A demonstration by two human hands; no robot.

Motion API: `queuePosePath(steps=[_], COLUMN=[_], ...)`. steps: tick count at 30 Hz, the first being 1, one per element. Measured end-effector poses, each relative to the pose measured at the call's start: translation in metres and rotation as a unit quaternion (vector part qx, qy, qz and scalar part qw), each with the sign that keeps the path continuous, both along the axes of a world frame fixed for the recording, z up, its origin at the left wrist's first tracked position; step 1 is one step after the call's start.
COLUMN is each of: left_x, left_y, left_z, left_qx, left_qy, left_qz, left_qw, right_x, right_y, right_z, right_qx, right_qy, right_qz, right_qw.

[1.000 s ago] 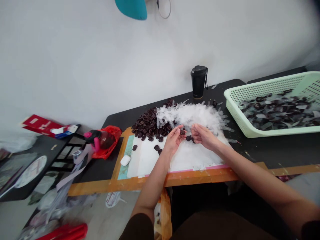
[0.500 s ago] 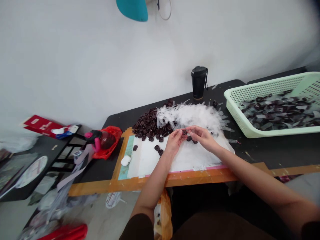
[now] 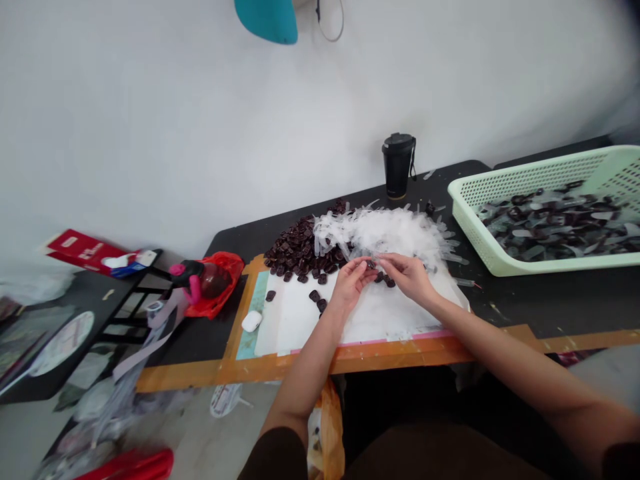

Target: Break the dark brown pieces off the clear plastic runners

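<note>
My left hand is closed in a pinch on a small dark brown piece. Opposite it, my right hand has thumb and fingers pinched close to the same piece; what lies between its fingertips is too small to make out, perhaps a clear strip. Both hands hover over white paper. Beyond them lie a heap of dark brown pieces on the left and a pile of translucent whitish strips on the right. A few loose brown pieces rest on the paper.
A pale green basket at the right holds many dark pieces with clear strips. A black lidded cup stands by the wall. On the left are a white rounded case and a red plastic bag. Orange tape runs along the table's front edge.
The right hand has shifted very slightly, and the brown piece in the left fingers sits at a slightly different angle. The heaps and basket look the same.
</note>
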State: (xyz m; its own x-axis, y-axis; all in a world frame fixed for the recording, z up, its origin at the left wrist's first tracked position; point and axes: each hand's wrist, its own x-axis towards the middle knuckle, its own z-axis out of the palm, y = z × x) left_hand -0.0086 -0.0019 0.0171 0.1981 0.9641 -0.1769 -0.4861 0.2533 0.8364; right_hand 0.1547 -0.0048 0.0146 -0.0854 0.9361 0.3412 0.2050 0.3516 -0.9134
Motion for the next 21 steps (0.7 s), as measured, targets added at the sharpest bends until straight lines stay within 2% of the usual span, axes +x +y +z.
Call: queuePosePath(steps=[4, 14, 21], left_x=[0.0003, 0.0025, 0.0018], left_y=[0.0003, 0.0004, 0.0019], left_z=[-0.0012, -0.0057, -0.0078], left_qx=[0.005, 0.063, 0.084], left_qy=[-0.006, 0.038, 0.059], left_qz=[0.012, 0.034, 0.047], left_qw=[1.0, 0.997, 0.994], right_x=[-0.0011, -0.0012, -0.0012], right_y=[-0.0037, -0.0079, -0.0081], right_z=[-0.0022, 0.0006, 0.0006], right_qx=[0.046, 0.085, 0.11], right_qy=[-0.078, -0.228, -0.256], right_qz=[-0.011, -0.069, -0.096], right_qw=[0.996, 0.967, 0.956])
